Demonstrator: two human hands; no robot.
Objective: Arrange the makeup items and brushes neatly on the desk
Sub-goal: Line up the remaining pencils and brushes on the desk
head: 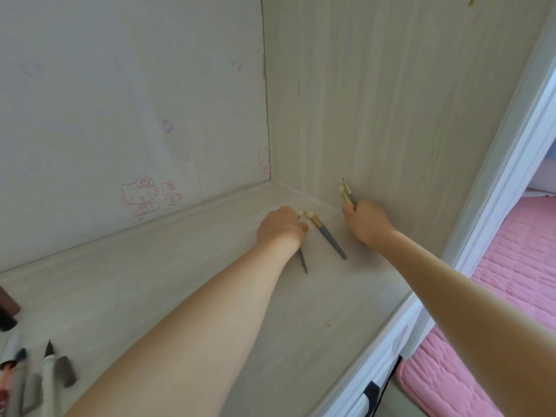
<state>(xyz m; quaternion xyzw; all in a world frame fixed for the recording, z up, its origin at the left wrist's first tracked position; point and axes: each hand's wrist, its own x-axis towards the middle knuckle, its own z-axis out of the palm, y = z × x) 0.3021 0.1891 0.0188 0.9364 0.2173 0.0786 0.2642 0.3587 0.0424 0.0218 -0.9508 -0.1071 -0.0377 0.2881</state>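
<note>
The pale wood-grain tabletop (168,284) fills the lower centre of the view and meets two walls in the far corner: a whitish back panel (126,94) printed with faint pink cartoon cat figures (141,195), and a light wood-grain side panel (391,100) on the right. Beyond the tabletop's white front edge, at lower right, lies a pink quilted bed cover (487,341).

Both bare forearms reach toward the far corner. The left hand (281,225) rests knuckles-up on the tabletop with its fingers curled around a thin dark-handled brush (303,261); the handle projects from under the wrist toward the camera, and a pale tip shows beyond the fingers. The right hand (365,221) is close to the side panel and grips a small bundle of brushes (348,194), whose pale tips point up and away, lying against or just in front of the panel.

Between the two hands, a grey-blue-handled brush with a gold ferrule and cream bristles (328,236) lies flat on the tabletop, untouched, its bristles toward the corner.

At the lower left edge, a blurred cluster of makeup pencils and brushes (33,377) lies on the tabletop, well apart from both hands. A dark brown object (7,308) sits just above it, cut off by the frame edge.
</note>
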